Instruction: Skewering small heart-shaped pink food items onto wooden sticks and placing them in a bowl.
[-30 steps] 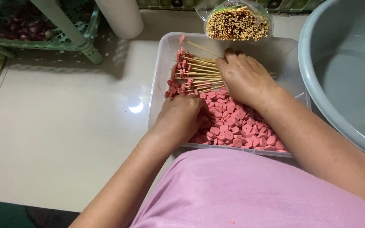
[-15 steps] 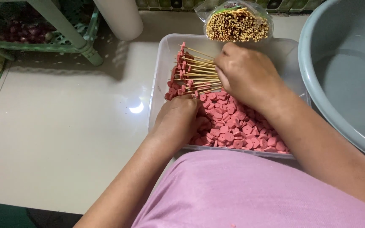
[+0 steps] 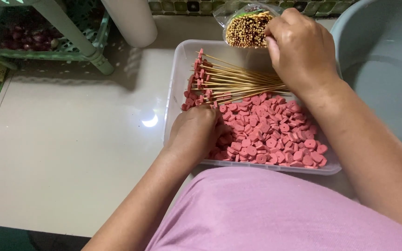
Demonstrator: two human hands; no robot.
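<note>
Approx. a dozen skewers loaded, laid in tray. Most sausage slices left. Left hand grip clenched in slices; right hand pinching at stick bundle.

I see my left hand resting among pink sausage slices in the clear tray, my right hand touching the bundle of bare skewers.

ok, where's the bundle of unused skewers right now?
In the head view, the upright bundle of bare skewers stands top centre, just beyond the clear tray's far rim, left of the grey basin, with the right hand at its right edge.
</note>
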